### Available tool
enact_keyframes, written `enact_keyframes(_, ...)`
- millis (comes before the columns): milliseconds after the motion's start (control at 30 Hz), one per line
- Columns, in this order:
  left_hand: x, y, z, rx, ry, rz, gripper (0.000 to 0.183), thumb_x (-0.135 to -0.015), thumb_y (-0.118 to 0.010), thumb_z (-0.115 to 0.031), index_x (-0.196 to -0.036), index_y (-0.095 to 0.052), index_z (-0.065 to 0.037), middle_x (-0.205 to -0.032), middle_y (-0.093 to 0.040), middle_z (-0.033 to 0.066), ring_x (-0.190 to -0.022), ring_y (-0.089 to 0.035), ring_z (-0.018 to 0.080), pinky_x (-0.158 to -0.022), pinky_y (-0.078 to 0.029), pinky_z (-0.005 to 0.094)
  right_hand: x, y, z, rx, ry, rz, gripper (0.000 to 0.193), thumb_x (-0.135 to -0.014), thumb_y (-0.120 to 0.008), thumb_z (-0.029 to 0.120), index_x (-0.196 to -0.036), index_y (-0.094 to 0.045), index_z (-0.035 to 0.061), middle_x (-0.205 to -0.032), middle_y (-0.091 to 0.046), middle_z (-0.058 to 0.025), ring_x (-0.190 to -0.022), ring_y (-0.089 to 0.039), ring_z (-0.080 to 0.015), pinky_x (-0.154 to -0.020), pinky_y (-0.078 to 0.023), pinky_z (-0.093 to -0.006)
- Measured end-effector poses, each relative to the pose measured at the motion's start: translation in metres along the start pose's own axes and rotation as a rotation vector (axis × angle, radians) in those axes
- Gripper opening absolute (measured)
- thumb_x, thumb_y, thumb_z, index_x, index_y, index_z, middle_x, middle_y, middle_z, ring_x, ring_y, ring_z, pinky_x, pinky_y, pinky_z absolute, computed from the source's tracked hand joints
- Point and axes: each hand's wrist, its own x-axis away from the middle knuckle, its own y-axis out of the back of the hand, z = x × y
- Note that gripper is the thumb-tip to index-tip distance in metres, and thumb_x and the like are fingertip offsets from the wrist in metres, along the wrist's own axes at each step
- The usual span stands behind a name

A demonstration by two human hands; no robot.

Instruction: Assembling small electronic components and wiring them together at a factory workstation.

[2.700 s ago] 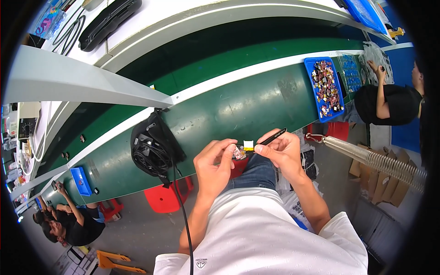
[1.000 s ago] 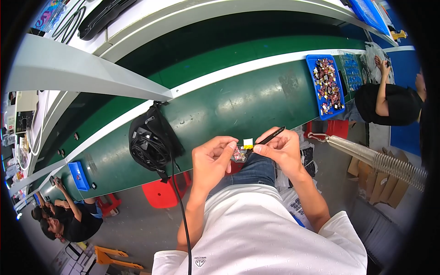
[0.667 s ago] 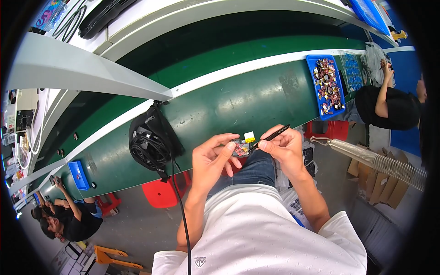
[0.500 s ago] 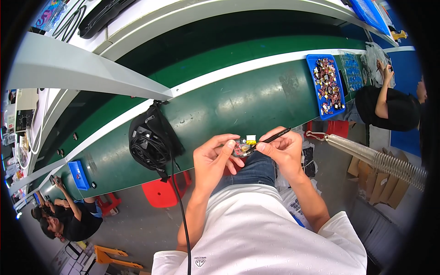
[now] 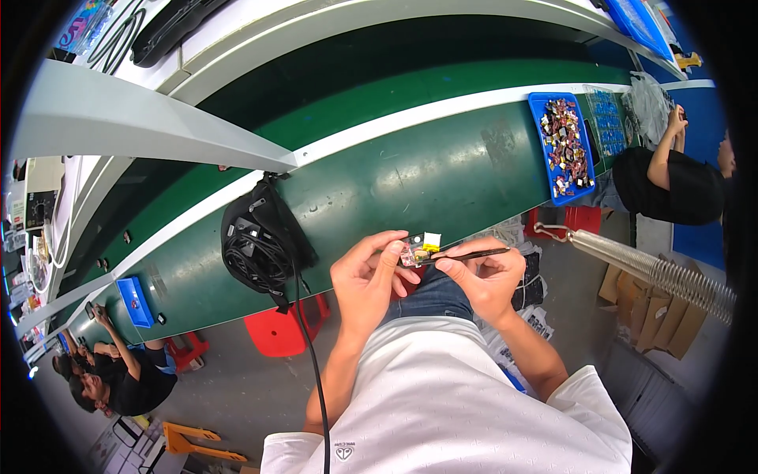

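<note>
My left hand (image 5: 365, 275) pinches a small electronic assembly (image 5: 412, 253) between thumb and fingers, just past the near edge of the bench and above my lap. The assembly has a clear and dark body with reddish bits, and a white and yellow piece (image 5: 431, 242) stands out at its right end. Slim black tweezers (image 5: 483, 253) lie nearly level in my right hand (image 5: 491, 286), gripped by thumb and fingertips. Their tip points left and meets the assembly's right side; exactly what it touches is too small to tell.
On the green bench (image 5: 410, 182) sits a black bag (image 5: 264, 237) with coiled cables. A blue tray (image 5: 586, 178) of small wired parts lies at the right, near a seated co-worker (image 5: 671, 182). A coiled spring (image 5: 647, 272) hangs at right. A red stool (image 5: 276, 332) stands below.
The tweezers have swung from slanting up to the right to nearly level, as my right hand turned and lowered slightly. The assembly has tilted a little in my left hand.
</note>
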Motion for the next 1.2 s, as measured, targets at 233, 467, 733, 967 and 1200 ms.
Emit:
enact_keyframes(233,0.000,-0.002,0.003,-0.143,-0.140,-0.030,0.022,-0.099,-0.058,-0.009,-0.111,-0.065,0.008,-0.083,-0.069,0.0134,-0.064,-0.070,0.0185,-0.045,-0.051,0.0224,-0.002,-0.002,0.002,-0.005,-0.014,0.001,0.014,-0.077,-0.081,-0.001,-0.086,-0.071,-0.0039,-0.082,-0.073,-0.0106,-0.058,-0.055,-0.0036,-0.051,-0.035,-0.0180)
enact_keyframes(467,-0.003,-0.003,0.000,-0.134,-0.191,-0.052,0.021,-0.099,-0.058,-0.007,-0.110,-0.065,0.009,-0.083,-0.068,0.0133,-0.064,-0.070,0.0194,-0.045,-0.051,0.0229,-0.002,-0.005,0.000,-0.015,-0.032,-0.012,0.014,-0.078,-0.080,-0.003,-0.086,-0.070,-0.0028,-0.083,-0.074,-0.0108,-0.061,-0.058,-0.0045,-0.053,-0.038,-0.0176)
enact_keyframes(733,-0.007,-0.001,-0.003,-0.072,-0.091,-0.060,0.021,-0.100,-0.058,-0.008,-0.110,-0.065,0.009,-0.081,-0.069,0.0130,-0.057,-0.068,0.0165,-0.043,-0.049,0.0221,-0.004,-0.010,-0.006,-0.069,0.043,-0.038,0.013,-0.077,-0.082,-0.001,-0.086,-0.073,0.0003,-0.085,-0.075,-0.0068,-0.050,-0.044,0.0021,-0.044,-0.030,-0.0158)
enact_keyframes(967,-0.012,0.001,-0.008,-0.087,-0.037,-0.059,0.020,-0.098,-0.060,-0.008,-0.108,-0.067,0.008,-0.080,-0.070,0.0129,-0.056,-0.066,0.0152,-0.042,-0.048,0.0220,-0.009,-0.010,0.001,0.037,0.118,-0.008,0.013,-0.075,-0.082,-0.002,-0.084,-0.072,0.0002,-0.083,-0.075,-0.0090,-0.050,-0.046,0.0006,-0.046,-0.032,-0.0168)
enact_keyframes(1200,-0.013,0.004,-0.009,-0.107,-0.064,0.003,0.020,-0.094,-0.064,-0.003,-0.110,-0.067,0.009,-0.082,-0.071,0.0128,-0.058,-0.067,0.0153,-0.042,-0.047,0.0213,-0.013,-0.008,0.003,0.035,0.055,0.018,0.015,-0.075,-0.082,-0.002,-0.085,-0.072,-0.0015,-0.078,-0.073,-0.0070,-0.051,-0.046,-0.0003,-0.049,-0.032,-0.0169)
